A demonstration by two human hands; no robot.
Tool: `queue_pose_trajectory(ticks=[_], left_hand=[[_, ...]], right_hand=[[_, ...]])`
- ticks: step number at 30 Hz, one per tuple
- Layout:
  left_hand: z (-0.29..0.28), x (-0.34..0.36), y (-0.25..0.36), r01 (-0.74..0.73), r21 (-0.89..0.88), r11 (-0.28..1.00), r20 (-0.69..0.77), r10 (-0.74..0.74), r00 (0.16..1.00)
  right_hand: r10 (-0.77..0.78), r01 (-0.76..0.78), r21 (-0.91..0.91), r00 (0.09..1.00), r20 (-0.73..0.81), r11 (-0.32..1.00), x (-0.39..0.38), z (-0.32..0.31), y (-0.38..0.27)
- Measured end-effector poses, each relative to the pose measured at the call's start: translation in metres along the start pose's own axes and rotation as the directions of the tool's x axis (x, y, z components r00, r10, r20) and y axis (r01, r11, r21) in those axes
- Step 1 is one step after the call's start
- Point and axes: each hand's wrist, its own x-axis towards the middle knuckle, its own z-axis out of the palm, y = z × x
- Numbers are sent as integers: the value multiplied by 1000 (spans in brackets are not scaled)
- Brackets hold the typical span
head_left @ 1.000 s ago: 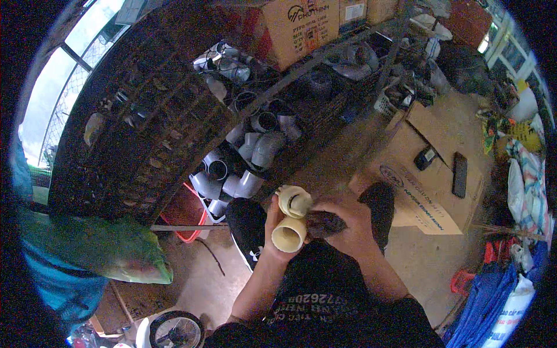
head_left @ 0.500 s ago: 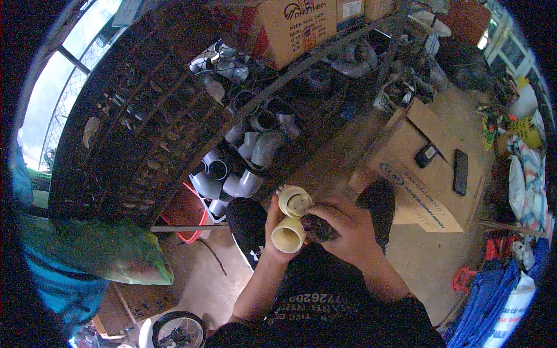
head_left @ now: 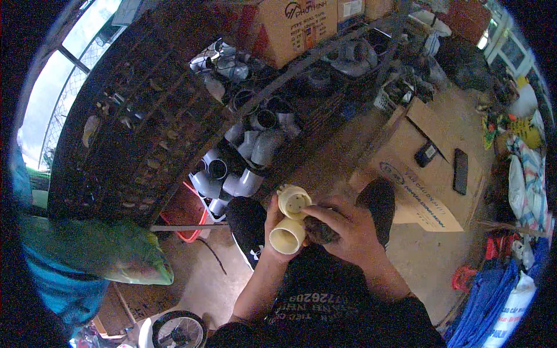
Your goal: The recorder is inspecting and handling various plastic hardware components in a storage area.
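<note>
My left hand (head_left: 274,218) is closed around a cream plastic fitting (head_left: 295,200), held low in front of my dark shirt. Two round openings face up: the upper has small holes in its floor, the lower is a plain, smooth-walled cup. Whether they form one piece or two, I cannot tell. My right hand (head_left: 352,227) grips a dark, crumpled wad (head_left: 319,232), its exact kind unclear, against the fitting's right side. The right index finger reaches to the rim of the upper opening.
Grey pipe elbows (head_left: 242,184) fill a rack ahead on the left, above a red basket (head_left: 184,211). On the right, a cardboard box (head_left: 415,174) carries a phone (head_left: 460,171) and a small black device (head_left: 425,155). A small wheel (head_left: 178,333) stands at lower left.
The fitting has turned slightly, so both openings show more of their insides. My right hand has shifted a little, its index finger straighter along the upper rim.
</note>
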Motion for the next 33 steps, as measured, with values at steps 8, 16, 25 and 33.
queue_pose_trajectory(ticks=[8, 16, 25, 33], left_hand=[[-14, 0, -4, -421, 489, 764, 340, 278, 898], [-20, 0, -3, -404, 366, 838, 395, 253, 883], [-14, -3, -2, -375, 464, 803, 315, 246, 917], [-12, 2, 1, -282, 399, 873, 260, 187, 947]], right_hand=[[65, -70, 22, 983, 173, 997, 0, -3, -5], [102, -80, 310, 993, -55, 948, 2, -6, 3], [536, 157, 987, 832, -143, 21, 18, -7, 15], [547, 99, 991, 827, -132, 89, 28, -3, 15]])
